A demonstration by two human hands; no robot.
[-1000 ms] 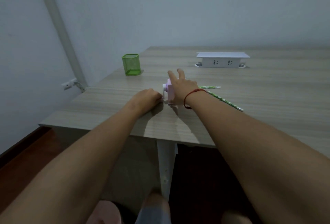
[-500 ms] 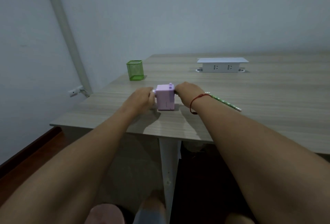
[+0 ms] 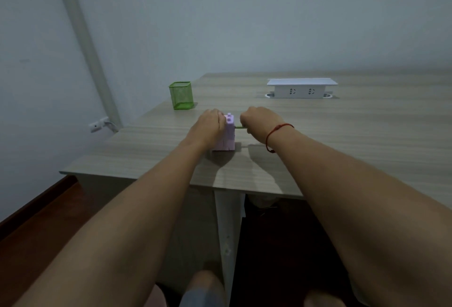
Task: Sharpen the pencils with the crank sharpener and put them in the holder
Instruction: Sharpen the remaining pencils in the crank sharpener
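A lilac crank sharpener [image 3: 227, 135] stands on the wooden table [image 3: 342, 140] near its front edge. My left hand [image 3: 208, 124] grips the sharpener on its left side, where the crank is hidden under my fingers. My right hand [image 3: 259, 119] is curled round a green pencil [image 3: 241, 127], of which only a short piece shows between my fist and the sharpener's right face. A green mesh holder [image 3: 180, 95] stands at the table's far left, apart from both hands, and no pencils show above its rim.
A white socket box [image 3: 302, 88] rises from the table at the back right. A wall runs close along the table's left side, with a pipe and a wall outlet [image 3: 97, 124]. My knees show under the table's front edge.
The sharpener has been turned and set a little further right. My right hand has taken a pencil off the table and brought it to the sharpener's right face. The loose pencils are no longer seen.
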